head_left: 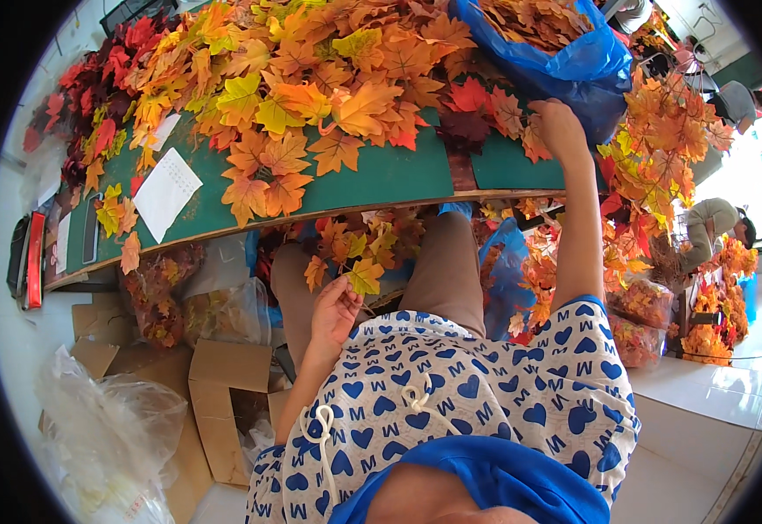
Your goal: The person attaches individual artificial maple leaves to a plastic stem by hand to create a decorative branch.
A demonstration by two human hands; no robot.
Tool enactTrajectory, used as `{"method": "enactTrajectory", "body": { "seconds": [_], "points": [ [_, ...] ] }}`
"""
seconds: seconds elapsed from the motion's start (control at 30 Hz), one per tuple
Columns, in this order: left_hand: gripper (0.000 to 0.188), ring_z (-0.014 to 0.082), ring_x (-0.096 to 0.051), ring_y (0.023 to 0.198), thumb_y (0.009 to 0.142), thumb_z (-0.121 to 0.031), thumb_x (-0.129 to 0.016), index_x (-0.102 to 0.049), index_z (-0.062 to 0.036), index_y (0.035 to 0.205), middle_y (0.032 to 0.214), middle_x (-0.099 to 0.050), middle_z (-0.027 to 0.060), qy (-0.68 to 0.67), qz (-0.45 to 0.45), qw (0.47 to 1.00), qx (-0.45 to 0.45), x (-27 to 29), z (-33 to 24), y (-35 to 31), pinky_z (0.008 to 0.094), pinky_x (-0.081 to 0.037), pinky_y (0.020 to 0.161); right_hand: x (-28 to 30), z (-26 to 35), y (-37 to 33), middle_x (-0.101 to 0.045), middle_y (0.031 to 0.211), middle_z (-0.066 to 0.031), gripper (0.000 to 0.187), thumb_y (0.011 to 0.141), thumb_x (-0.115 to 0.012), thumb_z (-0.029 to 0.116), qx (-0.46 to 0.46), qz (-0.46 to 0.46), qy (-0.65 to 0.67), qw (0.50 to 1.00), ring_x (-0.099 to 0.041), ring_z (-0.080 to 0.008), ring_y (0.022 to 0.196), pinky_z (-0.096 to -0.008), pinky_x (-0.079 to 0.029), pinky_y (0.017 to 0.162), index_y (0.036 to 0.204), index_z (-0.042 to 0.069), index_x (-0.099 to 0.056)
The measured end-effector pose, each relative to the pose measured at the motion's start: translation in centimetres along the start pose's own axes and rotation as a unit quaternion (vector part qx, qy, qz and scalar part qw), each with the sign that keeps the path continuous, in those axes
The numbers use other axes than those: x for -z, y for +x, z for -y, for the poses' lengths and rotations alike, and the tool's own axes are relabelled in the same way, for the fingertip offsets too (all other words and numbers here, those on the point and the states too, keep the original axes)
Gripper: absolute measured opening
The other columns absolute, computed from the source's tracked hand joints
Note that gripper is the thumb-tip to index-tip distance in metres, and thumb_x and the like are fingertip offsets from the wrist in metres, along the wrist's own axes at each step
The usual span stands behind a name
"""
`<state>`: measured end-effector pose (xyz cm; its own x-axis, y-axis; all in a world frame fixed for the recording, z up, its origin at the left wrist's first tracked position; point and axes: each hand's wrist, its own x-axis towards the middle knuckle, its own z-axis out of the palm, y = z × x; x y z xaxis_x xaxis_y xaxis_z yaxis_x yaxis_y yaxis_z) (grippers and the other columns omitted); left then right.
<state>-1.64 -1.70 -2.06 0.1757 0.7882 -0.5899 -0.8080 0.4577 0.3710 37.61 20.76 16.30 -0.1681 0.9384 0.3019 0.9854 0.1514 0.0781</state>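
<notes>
Low in front of my lap, my left hand [337, 307] pinches the stem of an artificial maple leaf sprig [364, 275] with yellow and orange leaves. My right hand [561, 129] reaches across the green table, its fingers bent together on an orange-red artificial maple leaf [535, 143]. Just beside that hand stands a blue plastic bag [586, 83] filled with brownish orange leaves [534, 24]. A large heap of artificial maple leaves [311, 65] in orange, yellow and red covers the table's far side. Dark red leaves [464, 129] lie left of my right hand.
The green tabletop [372, 175] has a curved-looking wooden front edge. On its left lie a white paper sheet [167, 194] and a phone [91, 229]. Cardboard boxes [228, 375] and clear plastic bags [110, 428] stand at lower left. Leaf garlands [665, 140] hang at right; another person [711, 229] is beyond.
</notes>
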Motion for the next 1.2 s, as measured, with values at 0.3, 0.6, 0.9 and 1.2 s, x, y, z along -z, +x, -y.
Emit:
{"method": "enactTrajectory", "body": {
  "seconds": [0.3,0.6,0.9,1.2],
  "points": [
    [0.008,0.0112,-0.056,0.066,0.089,-0.014,-0.057,-0.059,-0.0059,0.086,0.073,-0.058,0.0010,0.004,0.021,1.000,0.002,-0.2,0.5,-0.1,0.0285,-0.050,0.070,-2.7,-1.1,-0.8,-0.059,0.084,-0.0143,0.015,0.078,-0.057,0.010,0.027,-0.067,0.036,0.997,-0.060,-0.0317,0.083,-0.0405,-0.049,0.070,0.089,0.008,-0.066],
    [0.022,0.0107,-0.058,0.073,0.089,-0.009,-0.055,-0.058,-0.0028,0.109,0.081,-0.060,0.0019,0.038,0.028,0.999,-0.001,-0.9,0.6,-1.2,0.0274,-0.049,0.077,1.2,1.9,-1.8,-0.062,0.084,-0.0123,0.010,0.082,-0.059,0.011,-0.015,-0.285,0.091,0.954,-0.063,-0.0272,0.074,-0.0355,-0.051,0.063,0.088,0.005,-0.065],
    [0.026,0.0175,-0.063,0.080,0.081,0.001,-0.062,-0.053,-0.0008,0.106,0.090,-0.062,0.0082,0.052,0.130,0.985,-0.095,-3.6,0.0,-2.6,0.0268,-0.052,0.074,-1.4,19.4,-13.7,-0.064,0.086,-0.0104,0.007,0.082,-0.064,0.003,-0.173,0.036,0.863,0.474,-0.065,-0.0195,0.075,-0.0262,-0.055,0.066,0.086,-0.003,-0.063],
    [0.025,0.0152,-0.063,0.077,0.082,0.002,-0.061,-0.053,-0.0005,0.106,0.086,-0.062,0.0065,0.119,0.079,0.977,-0.157,-5.7,-0.1,-4.3,0.0242,-0.052,0.074,-5.1,27.3,-19.2,-0.065,0.085,-0.0074,0.011,0.082,-0.064,0.002,-0.317,0.132,0.886,0.313,-0.063,-0.0144,0.076,-0.0233,-0.054,0.066,0.092,0.000,-0.063]
  ]
}}
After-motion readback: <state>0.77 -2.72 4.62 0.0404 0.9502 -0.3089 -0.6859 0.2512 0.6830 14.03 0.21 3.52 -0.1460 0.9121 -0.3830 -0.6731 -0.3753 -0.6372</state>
